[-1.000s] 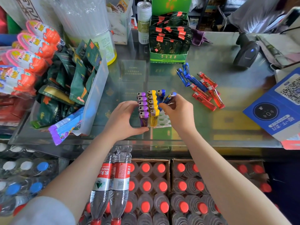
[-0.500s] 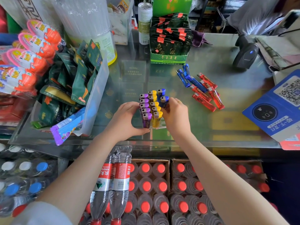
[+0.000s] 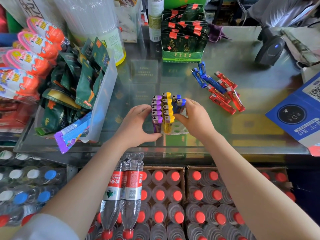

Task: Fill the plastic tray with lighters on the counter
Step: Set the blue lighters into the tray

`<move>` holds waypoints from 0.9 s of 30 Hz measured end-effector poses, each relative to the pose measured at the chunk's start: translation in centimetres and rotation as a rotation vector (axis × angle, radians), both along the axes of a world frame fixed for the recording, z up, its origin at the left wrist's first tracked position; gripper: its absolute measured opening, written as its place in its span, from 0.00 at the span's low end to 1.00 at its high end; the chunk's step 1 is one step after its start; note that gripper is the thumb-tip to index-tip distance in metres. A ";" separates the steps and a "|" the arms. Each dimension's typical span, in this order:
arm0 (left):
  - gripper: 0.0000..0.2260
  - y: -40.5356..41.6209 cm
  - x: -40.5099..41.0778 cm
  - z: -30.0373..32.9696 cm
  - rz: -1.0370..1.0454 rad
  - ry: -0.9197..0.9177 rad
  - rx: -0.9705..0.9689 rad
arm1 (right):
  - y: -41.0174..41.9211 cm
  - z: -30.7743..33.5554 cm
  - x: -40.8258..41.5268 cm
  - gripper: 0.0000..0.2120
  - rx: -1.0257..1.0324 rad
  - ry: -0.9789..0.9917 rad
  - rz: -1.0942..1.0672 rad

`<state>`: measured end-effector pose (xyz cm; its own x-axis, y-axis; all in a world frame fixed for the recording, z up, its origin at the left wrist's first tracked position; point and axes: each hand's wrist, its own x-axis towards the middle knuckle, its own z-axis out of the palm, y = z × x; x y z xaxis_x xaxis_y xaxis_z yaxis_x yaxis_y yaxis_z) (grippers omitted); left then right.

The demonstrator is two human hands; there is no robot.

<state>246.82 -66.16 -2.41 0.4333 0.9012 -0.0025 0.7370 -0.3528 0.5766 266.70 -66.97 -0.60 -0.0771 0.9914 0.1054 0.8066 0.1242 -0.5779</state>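
Grip, right hand (image 3: 194, 116): blue lighter (image 3: 180, 106) pinched upright over plastic tray (image 3: 176, 129). Left hand (image 3: 136, 125) is curled against the tray's left side. Purple lighters (image 3: 156, 110) and yellow lighters (image 3: 167, 110) are stood in rows. Loose lighters (image 3: 220, 90) are laid on counter (image 3: 251, 122) well right.

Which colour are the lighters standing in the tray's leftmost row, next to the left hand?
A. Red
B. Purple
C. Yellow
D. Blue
B: the row of lighters nearest the left hand has purple caps and a purple body, with yellow lighters in the next row of the plastic tray.
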 end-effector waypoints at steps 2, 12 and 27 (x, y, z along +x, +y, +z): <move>0.31 0.0 0.1 -0.2 0.004 0.007 0.028 | 0.1 -0.2 0.2 0.11 0.004 0.020 -0.001; 0.35 -0.3 0.6 -0.8 0.094 0.026 0.127 | 2.5 0.3 4.9 0.09 0.130 0.105 -0.145; 0.34 -0.1 0.5 -0.9 0.097 0.035 0.109 | 9.7 -0.1 3.8 0.12 -0.046 -0.402 -0.275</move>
<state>247.36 -66.23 -3.27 0.3460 0.9344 0.0843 0.7892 -0.3385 0.5124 270.52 -57.31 -0.66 0.1630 0.9837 0.0763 0.9663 -0.1436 -0.2136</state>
